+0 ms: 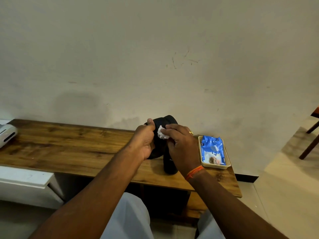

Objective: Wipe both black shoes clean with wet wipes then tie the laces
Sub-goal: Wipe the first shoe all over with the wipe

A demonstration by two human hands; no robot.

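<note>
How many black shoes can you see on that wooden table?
2. One shoe is held up by the left hand while the right hand wipes it; the other shoe stands on the table beneath, partly hidden.

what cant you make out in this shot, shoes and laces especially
All in the head view:
- Held shoe: mostly covered by the left hand and right hand.
- Laces: none visible; too dark to tell.
- Second shoe: only a dark end shows beneath the right hand.
- Wipe pack print: too small to read.
- White device: cut by the left edge.
</note>
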